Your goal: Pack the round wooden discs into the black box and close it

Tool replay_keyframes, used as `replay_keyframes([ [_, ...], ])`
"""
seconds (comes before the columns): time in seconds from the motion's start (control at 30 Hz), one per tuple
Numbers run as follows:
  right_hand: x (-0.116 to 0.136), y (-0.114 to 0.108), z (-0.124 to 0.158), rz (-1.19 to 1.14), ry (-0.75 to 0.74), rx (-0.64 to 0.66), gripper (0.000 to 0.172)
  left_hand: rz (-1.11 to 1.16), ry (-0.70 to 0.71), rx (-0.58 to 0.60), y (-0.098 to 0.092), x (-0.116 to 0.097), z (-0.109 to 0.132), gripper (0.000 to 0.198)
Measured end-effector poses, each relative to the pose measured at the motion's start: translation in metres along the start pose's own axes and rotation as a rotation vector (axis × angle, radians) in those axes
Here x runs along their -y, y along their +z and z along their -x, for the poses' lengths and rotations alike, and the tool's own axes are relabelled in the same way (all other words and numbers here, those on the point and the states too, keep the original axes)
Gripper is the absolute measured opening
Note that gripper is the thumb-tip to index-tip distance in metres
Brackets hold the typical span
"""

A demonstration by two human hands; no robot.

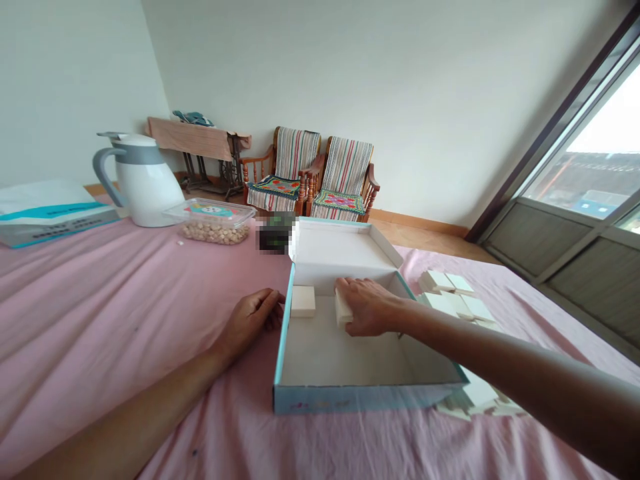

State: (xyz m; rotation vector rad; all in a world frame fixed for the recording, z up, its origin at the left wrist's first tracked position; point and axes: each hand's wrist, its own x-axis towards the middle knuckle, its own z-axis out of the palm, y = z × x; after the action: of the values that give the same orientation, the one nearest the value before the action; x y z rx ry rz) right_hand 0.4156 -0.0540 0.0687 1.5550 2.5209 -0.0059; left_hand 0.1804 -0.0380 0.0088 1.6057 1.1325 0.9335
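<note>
An open cardboard box [330, 397] with light blue edges stands on the pink cloth, its lid folded back. Inside it, at the far left, sits a stack of small white cards [303, 301]. My right hand [370, 307] reaches into the box and grips another white stack [343, 308], a little to the right of the first. Outside the left wall rests my left hand [257, 311], loosely curled on the cloth; whether its fingers hold anything is hidden. Several more white stacks [457, 303] lie to the right of the box, partly behind my right forearm.
On the left stand a white and grey jug [147, 183], a clear plastic tub of nuts [215, 227] and a tissue pack [55, 213]. A blurred dark object [276, 233] is behind the box. Two wooden chairs [345, 173] stand beyond the pink cloth [130, 320].
</note>
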Motion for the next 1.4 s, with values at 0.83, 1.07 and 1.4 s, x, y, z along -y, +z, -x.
replay_keyframes([
  [0.83, -0.018, 0.01, 0.02, -0.318, 0.263, -0.008, 0.063, -0.023, 0.049, 0.041, 0.001, 0.004, 0.005, 0.039],
  [1.07, -0.005, 0.02, 0.006, -0.489, 0.391, 0.086, 0.03, -0.04, 0.053, 0.05, 0.0, 0.005, 0.005, 0.042],
  [1.4, 0.003, 0.017, -0.019, -0.461, 0.421, 0.072, 0.033, -0.042, 0.057, 0.049, 0.0, 0.006, 0.004, 0.043],
])
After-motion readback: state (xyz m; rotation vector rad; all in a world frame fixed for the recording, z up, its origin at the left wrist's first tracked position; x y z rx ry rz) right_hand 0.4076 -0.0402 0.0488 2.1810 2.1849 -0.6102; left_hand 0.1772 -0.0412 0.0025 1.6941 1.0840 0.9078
